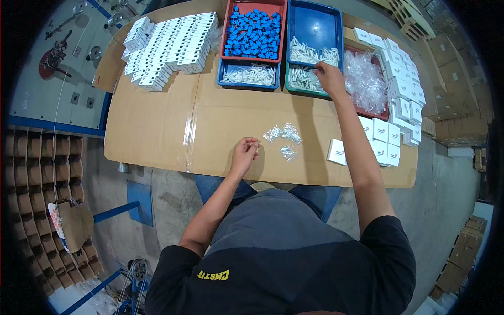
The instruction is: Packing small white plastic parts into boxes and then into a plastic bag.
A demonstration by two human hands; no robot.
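Note:
My left hand (pixel 245 156) is held low over the cardboard table top (pixel 220 113), its fingers curled together; what they hold, if anything, is too small to make out. To its right lie several small clear bags (pixel 290 133) of pale, slim parts. My right hand (pixel 331 79) reaches far forward, fingers closed together at the near edge of the upper blue tray (pixel 315 21), above the green tray (pixel 321 94). Both trays hold small whitish plug-like pieces (pixel 303 79). Whether a piece is between the right fingers is hidden.
A red tray (pixel 223 52) of blue parts sits on another blue tray (pixel 247 85) with whitish pieces. Stacked white boxes (pixel 178 44) stand at the far left, more white boxes (pixel 403 84) at the right. Clear plastic bags (pixel 365 79) fill a dark red tray (pixel 387 113).

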